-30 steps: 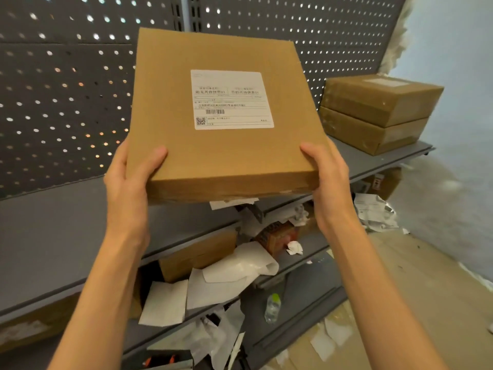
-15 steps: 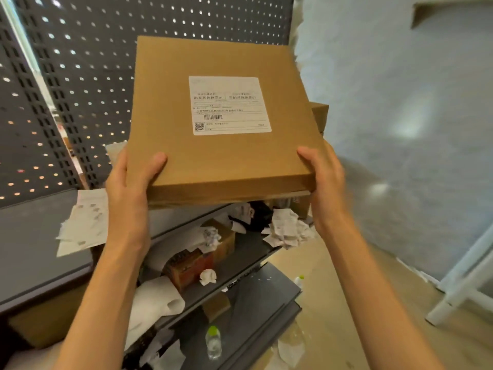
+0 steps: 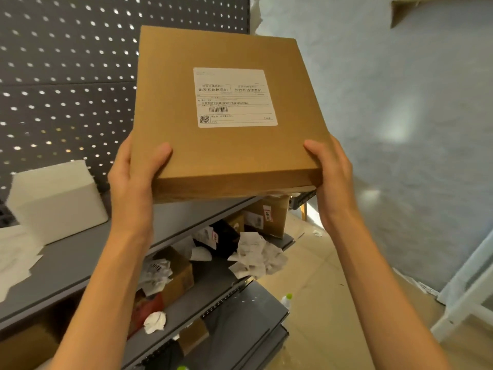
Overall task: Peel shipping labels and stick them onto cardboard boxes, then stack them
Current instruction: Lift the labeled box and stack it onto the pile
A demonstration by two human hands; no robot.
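Note:
I hold a flat brown cardboard box (image 3: 226, 156) up in the air over the right end of the grey shelf (image 3: 80, 260). A white shipping label (image 3: 234, 97) with a barcode and QR code is stuck on its top face. My left hand (image 3: 136, 180) grips the box's near left corner, thumb on top. My right hand (image 3: 330, 174) grips the near right corner the same way. The box hides whatever stands behind it on the shelf.
A white stack of label sheets (image 3: 56, 196) and loose backing papers (image 3: 16, 260) lie at the shelf's left. Lower shelves hold small boxes (image 3: 269, 214) and crumpled paper (image 3: 256, 255). A bottle (image 3: 286, 300) stands on the floor. A white frame (image 3: 464, 297) is at right.
My view and the held box have swung right along the shelf, past the two stacked boxes; the white label stack has come into view at left. My grip is unchanged.

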